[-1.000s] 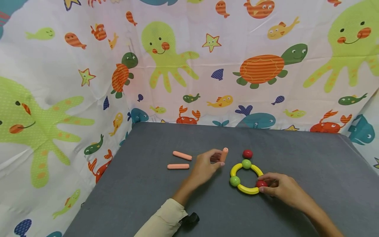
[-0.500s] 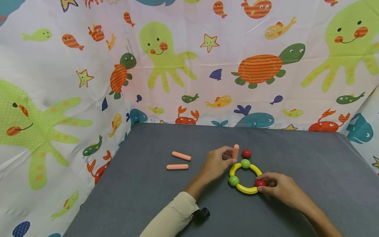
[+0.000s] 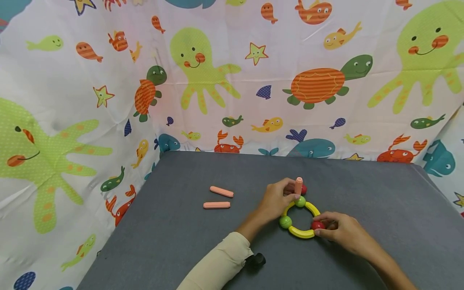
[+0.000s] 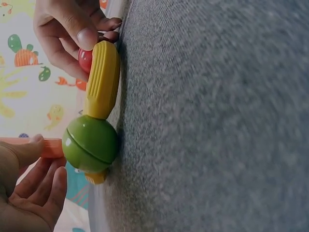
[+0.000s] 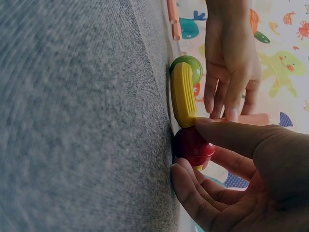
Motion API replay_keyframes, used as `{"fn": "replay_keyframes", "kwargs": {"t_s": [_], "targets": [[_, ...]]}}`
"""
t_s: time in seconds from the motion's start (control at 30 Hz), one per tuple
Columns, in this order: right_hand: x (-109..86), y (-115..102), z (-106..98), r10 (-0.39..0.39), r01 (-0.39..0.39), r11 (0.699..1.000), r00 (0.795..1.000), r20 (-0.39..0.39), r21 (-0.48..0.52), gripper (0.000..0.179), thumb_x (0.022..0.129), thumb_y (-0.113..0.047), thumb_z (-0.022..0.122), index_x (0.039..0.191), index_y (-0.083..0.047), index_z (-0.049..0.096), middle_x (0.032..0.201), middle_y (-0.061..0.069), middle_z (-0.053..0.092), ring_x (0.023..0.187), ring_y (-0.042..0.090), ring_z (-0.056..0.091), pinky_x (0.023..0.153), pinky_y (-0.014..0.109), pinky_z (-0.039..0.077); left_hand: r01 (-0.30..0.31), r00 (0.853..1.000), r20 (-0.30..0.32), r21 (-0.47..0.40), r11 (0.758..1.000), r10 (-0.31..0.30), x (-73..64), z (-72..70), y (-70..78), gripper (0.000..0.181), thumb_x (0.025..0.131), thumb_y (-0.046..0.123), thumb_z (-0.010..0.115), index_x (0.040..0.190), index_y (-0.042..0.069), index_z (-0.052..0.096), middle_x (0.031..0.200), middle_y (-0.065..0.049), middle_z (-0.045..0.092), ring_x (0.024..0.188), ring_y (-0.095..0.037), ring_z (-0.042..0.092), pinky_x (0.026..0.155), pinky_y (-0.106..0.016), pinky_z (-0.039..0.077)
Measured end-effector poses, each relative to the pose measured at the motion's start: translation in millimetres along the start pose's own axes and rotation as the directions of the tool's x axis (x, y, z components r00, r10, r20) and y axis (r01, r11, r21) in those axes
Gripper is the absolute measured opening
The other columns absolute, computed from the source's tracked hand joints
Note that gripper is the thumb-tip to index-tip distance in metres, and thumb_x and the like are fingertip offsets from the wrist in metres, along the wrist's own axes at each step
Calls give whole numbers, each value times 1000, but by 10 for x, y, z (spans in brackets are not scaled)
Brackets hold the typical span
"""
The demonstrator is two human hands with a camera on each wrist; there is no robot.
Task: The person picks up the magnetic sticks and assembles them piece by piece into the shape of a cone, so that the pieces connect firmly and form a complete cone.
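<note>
My left hand [image 3: 276, 198] pinches a salmon-pink stick [image 3: 299, 185] between thumb and fingers and holds it upright over the back of a ring. This ring lies on the table, made of curved yellow pieces [image 3: 302, 233] joined by balls. One green ball [image 3: 300, 201] is at its back, just below the stick; whether they touch I cannot tell. Another green ball [image 4: 91, 143] sits at its left. At the ring's right, thumb and fingers of my right hand [image 3: 346, 231] grip a red ball [image 5: 194, 146]. Behind the stick, a loose red ball [image 3: 304, 189] is partly hidden.
Two more salmon-pink sticks, a back one [image 3: 221, 191] and a front one [image 3: 216, 205], lie left of the ring on the grey table [image 3: 163, 241]. A curtain [image 3: 224, 76] printed with sea animals hangs behind and along the left side. A black object [image 3: 256, 261] sits at my left sleeve.
My left hand has carried the upright stick rightward, from left of the ring to over its back green ball. The right hand stays on the red ball, and the ring lies still.
</note>
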State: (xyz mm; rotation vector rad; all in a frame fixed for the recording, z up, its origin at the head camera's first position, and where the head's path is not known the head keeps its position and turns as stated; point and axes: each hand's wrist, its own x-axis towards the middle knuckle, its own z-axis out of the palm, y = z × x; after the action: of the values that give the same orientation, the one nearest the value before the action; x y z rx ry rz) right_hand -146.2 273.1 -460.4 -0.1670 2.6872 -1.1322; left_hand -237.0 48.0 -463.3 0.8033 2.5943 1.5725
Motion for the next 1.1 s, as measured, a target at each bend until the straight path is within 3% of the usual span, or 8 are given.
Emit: {"fn": "replay_keyframes", "kwargs": {"t_s": [0.47, 0.77, 1.1], "targets": [[0, -8, -3, 7, -7, 1000, 1000, 4, 12, 36, 93, -28, 83, 123, -8, 75, 94, 3, 70, 77, 18, 63, 60, 29, 52, -21, 1000, 11, 21, 1000, 21, 32, 85, -5, 25, 101, 17, 75, 126, 15, 71, 114, 2, 76, 98, 0, 68, 90, -16, 53], [-10, 0, 7, -15, 15, 1000, 1000, -12, 5, 35, 93, -28, 83, 121, -9, 76, 93, 2, 71, 75, 16, 63, 60, 28, 52, -21, 999, 25, 71, 997, 19, -3, 87, -12, 36, 101, 18, 75, 136, 15, 69, 117, 2, 76, 102, -4, 70, 92, -16, 53], [-4, 13, 4, -2, 2, 1000, 1000, -3, 7, 36, 94, -28, 83, 123, -9, 76, 93, 2, 70, 75, 16, 63, 60, 29, 53, -40, 999, 28, 71, 997, 39, -125, -64, -147, 39, 101, 17, 74, 140, 12, 67, 129, -10, 73, 113, -13, 71, 96, -22, 55]]}}
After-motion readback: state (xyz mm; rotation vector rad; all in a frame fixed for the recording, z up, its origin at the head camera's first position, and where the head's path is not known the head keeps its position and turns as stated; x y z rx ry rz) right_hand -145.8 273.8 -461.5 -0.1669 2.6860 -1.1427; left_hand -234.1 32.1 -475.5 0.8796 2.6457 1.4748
